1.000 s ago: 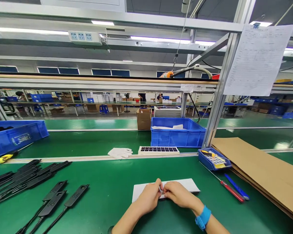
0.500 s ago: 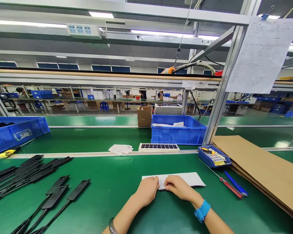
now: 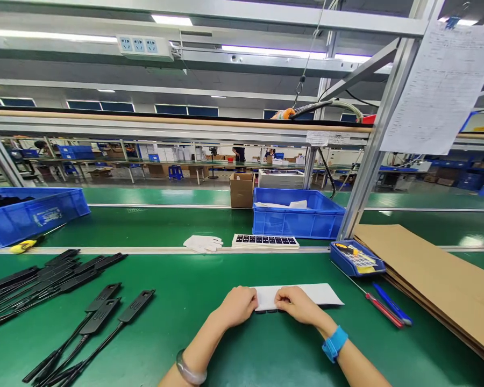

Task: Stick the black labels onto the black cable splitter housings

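Observation:
A long white paper strip (image 3: pixel 318 293) lies on the green bench in front of me, with a dark border showing along its near edge. My left hand (image 3: pixel 239 306) is closed at the strip's left end, fingers curled over it. Nearer the strip's middle, my right hand (image 3: pixel 296 303) pinches its near edge with thumb and fingertips. What lies beneath the strip is mostly hidden. Behind it, a white sheet with a row of black labels (image 3: pixel 266 241) rests by the rail, beside a white glove (image 3: pixel 204 243).
Several black cabled devices (image 3: pixel 100 314) lie at left, near a blue bin (image 3: pixel 44 212). Another blue bin (image 3: pixel 298 221) stands behind. At right are a small blue tray (image 3: pixel 357 259), a red screwdriver (image 3: pixel 385 312), a blue pen (image 3: pixel 391 303) and stacked cardboard (image 3: pixel 431 279).
My left hand has shifted left along the strip, widening the gap between my hands. More of the dark near edge shows. The view has turned slightly left.

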`<state>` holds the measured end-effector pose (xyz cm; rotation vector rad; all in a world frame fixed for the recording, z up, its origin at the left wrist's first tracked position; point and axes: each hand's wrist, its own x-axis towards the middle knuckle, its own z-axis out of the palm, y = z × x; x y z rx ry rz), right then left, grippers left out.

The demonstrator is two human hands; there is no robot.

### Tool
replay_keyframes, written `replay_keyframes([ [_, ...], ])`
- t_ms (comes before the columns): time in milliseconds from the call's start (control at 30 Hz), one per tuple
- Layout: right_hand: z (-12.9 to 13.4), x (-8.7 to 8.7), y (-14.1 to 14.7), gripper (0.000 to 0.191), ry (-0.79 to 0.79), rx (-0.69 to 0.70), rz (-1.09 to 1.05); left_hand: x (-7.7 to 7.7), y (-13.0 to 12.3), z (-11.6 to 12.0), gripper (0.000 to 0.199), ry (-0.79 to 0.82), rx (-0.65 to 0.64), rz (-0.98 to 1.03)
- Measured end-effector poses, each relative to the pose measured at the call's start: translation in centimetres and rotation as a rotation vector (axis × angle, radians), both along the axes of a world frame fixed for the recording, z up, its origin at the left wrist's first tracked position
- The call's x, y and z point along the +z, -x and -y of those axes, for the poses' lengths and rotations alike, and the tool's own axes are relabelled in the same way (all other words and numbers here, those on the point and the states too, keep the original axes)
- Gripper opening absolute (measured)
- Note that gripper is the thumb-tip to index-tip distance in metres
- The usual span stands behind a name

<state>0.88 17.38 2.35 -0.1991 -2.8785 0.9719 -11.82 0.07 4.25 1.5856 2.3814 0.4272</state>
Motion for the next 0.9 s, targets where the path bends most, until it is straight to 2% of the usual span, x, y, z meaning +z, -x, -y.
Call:
replay_keyframes([
  [133, -0.3, -0.2, 0.1, 0.011, 0.025, 0.009, 0.009, 0.7, 1.1, 0.9, 0.016, 0.021, -0.075, 0.074],
  [267, -0.4, -0.4, 0.1, 0.011, 0.038, 0.013, 0.009, 0.7, 1.8, 1.6, 0.018, 0.036, -0.056, 0.059],
  [433, -0.4, -0.2, 0.0, 0.011, 0.034, 0.01, 0.0, 0.1, 1.1, 1.3, 0.022, -0.011, -0.027, -0.011],
  [600, 0.2, 0.1, -0.1, 0.012, 0.028, 0.059, 0.012, 0.5, 0.1, 0.9, 0.018, -0.084, -0.083, 0.011],
  [767, 1.1, 0.1, -0.1, 0.012, 0.015, 0.11, 0.017, 0.4, -0.2, 0.3, 0.016, -0.043, -0.12, 0.067],
  [900, 1.6, 0.2, 0.0, 0.014, -0.022, 0.072, -0.023, 0.0, -0.1, -0.3, 0.014, -0.019, -0.084, 0.069],
])
